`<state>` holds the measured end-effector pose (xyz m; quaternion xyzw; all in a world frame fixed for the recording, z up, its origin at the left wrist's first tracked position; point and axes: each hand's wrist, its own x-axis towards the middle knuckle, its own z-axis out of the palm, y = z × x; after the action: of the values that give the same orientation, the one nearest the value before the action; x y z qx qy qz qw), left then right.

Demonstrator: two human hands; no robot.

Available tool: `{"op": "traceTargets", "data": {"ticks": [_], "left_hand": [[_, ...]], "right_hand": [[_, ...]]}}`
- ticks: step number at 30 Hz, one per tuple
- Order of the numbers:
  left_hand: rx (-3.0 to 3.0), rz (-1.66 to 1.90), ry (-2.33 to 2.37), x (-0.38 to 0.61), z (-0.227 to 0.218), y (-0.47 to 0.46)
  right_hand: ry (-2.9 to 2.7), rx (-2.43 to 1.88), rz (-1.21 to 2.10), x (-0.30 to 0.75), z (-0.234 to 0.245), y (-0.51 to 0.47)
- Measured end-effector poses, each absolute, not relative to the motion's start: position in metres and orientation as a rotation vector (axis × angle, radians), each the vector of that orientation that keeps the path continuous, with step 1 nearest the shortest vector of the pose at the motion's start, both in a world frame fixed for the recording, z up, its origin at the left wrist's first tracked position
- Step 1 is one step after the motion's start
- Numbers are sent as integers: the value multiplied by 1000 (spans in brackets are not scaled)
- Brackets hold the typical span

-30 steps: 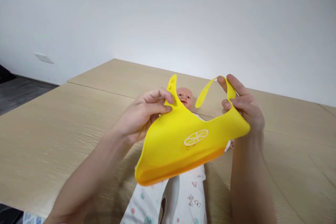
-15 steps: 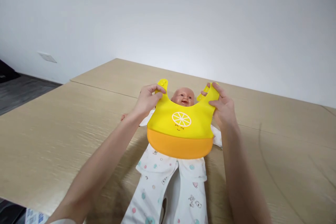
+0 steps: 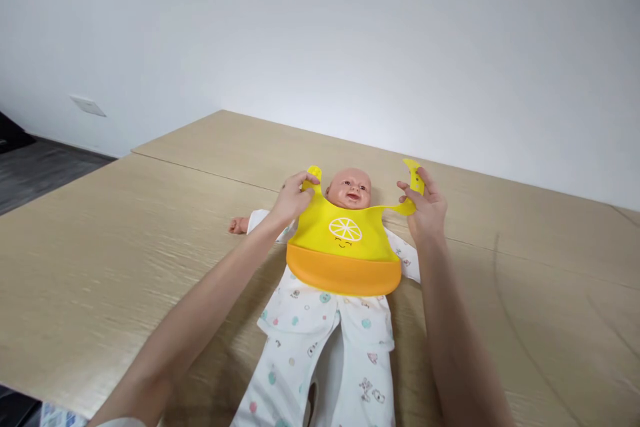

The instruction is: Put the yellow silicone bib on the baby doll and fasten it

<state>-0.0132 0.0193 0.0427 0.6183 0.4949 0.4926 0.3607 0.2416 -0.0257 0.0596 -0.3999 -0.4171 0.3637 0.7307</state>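
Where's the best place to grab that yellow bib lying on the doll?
Probably by its two neck straps, one from each side of the head of the doll. The yellow bib lies flat on the chest, so its wide front gives little to pinch, while the thin straps stick up clear of the table. The left hand and right hand pinch them there.

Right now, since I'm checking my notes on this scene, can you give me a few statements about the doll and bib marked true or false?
1. The doll lies face up on the table. True.
2. The left hand grips a strap of the bib. True.
3. The right hand rests flat on the table. False: it holds the bib's other strap.
4. The bib covers the doll's legs. False: it lies over the chest, and the legs show below it.
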Motion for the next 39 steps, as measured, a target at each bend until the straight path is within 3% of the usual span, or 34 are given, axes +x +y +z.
{"op": "traceTargets", "data": {"ticks": [7, 17, 26, 39], "left_hand": [[1437, 1262, 1385, -7, 32, 20], [1162, 1109, 1262, 1, 20, 21], [1220, 1075, 1266, 1, 14, 20], [1267, 983, 1300, -2, 17, 20]], "right_hand": [[-940, -919, 592, 238, 41, -17], [-835, -987, 559, 233, 31, -1], [-836, -1020, 1036, 221, 4, 9], [-958, -1433, 891, 227, 18, -11]]}}
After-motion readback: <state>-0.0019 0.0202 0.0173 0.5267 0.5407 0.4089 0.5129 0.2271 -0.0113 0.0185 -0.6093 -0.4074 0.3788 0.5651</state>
